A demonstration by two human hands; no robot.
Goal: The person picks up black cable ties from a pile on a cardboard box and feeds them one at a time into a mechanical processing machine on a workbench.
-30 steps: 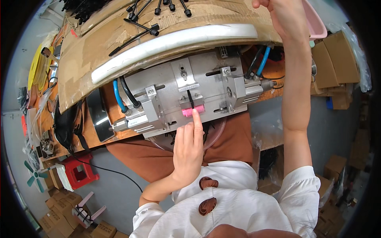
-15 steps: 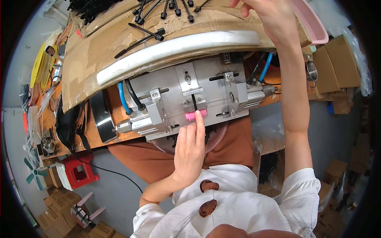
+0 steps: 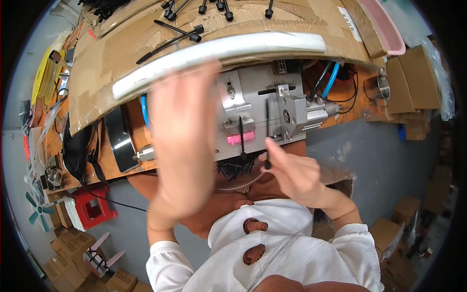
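My right hand pinches a thin black wand with a thicker lower end, much like a mascara wand, upright near the front edge of the metal fixture. A second black wand lies across the pink block at the fixture's middle, its thick end over the near edge. Smeared by motion, my left hand is raised over the fixture's left side and hides that clamp; its fingers cannot be made out. Below the fixture a clear bowl on my lap holds many black wands.
Behind the fixture is a cardboard shelf edged with white foam; several wands lie on it. A right-hand clamp has blue and black hoses. A phone, metal cup, pink tray and red stool stand around.
My left hand has lifted off the pink block and swung up and left. My right hand has come down from the cardboard shelf to the fixture's front, now with a black wand.
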